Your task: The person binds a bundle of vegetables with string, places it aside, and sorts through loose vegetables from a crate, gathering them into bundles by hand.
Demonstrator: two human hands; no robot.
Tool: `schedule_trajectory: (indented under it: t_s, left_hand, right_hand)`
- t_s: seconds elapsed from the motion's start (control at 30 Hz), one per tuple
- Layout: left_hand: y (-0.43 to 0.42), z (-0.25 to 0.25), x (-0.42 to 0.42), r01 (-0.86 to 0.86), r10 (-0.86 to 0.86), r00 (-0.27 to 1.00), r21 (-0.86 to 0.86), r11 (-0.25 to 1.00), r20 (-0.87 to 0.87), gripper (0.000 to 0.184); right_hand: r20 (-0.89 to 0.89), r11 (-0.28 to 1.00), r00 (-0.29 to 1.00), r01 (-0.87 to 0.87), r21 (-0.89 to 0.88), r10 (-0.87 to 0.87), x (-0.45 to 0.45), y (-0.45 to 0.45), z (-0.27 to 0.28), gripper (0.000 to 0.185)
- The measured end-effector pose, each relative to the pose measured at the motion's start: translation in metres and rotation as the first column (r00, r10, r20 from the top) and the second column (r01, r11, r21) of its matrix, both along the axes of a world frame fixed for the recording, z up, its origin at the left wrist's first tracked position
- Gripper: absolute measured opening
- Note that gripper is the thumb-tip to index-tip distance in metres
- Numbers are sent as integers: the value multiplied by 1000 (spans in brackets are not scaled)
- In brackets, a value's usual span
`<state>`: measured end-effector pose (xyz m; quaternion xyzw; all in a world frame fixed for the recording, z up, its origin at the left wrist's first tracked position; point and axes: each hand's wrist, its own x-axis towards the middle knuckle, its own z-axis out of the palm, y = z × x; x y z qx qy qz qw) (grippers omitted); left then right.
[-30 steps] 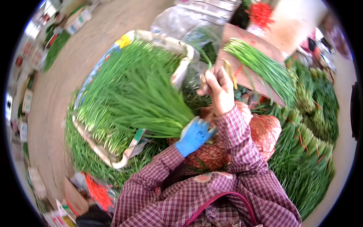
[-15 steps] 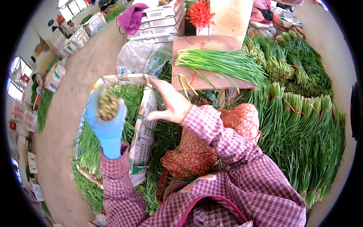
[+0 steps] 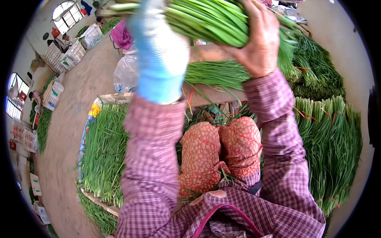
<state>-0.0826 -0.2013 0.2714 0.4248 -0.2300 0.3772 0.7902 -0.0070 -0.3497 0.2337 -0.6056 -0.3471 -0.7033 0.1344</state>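
A thick bunch of long green stalks point(image 3: 210, 20) is held up crosswise at the top of the view, its pale ends to the left. My left hand point(image 3: 160, 55), in a blue and white glove, closes round the pale end. My bare right hand point(image 3: 260, 43) grips the leafy part, thumb below and fingers behind. Beneath the bunch, more green stalks point(image 3: 218, 74) lie on a brownish board point(image 3: 214, 93). Part of the board is hidden by my hands and sleeves.
To the left a lined basket point(image 3: 107, 207) holds loose green stalks. Tied bundles point(image 3: 329, 139) are stacked on the right. My knees point(image 3: 200, 150), in red patterned cloth, are below the board. A clear plastic bag point(image 3: 126, 73) and purple cloth point(image 3: 122, 35) lie beyond the basket.
Both hands have moved up and right from near the basket to above the board. My right hand, apart and empty half a second ago, has closed on the bunch. The view has shifted too.
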Motion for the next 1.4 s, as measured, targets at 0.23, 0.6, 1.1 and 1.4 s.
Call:
schedule_trajectory:
  t_s: [0.23,0.6,1.1,1.4]
  left_hand:
    - [-21,-146,122,315,-446,872,-463,828,-204,31]
    - [84,-282,177,131,-417,776,-527,840,-473,20]
    - [91,-231,167,-16,495,820,877,-481,286,109]
    - [103,-250,177,-18,515,809,887,-462,285,113]
  right_hand:
    - [-520,924,819,31,-382,-243,73,-50,-82,95]
    - [-892,882,327,-250,-399,-311,136,31,-202,88]
    - [-873,840,263,-265,-474,-410,139,40,-195,95]
    - [-803,898,519,-139,-418,-293,117,69,-223,113]
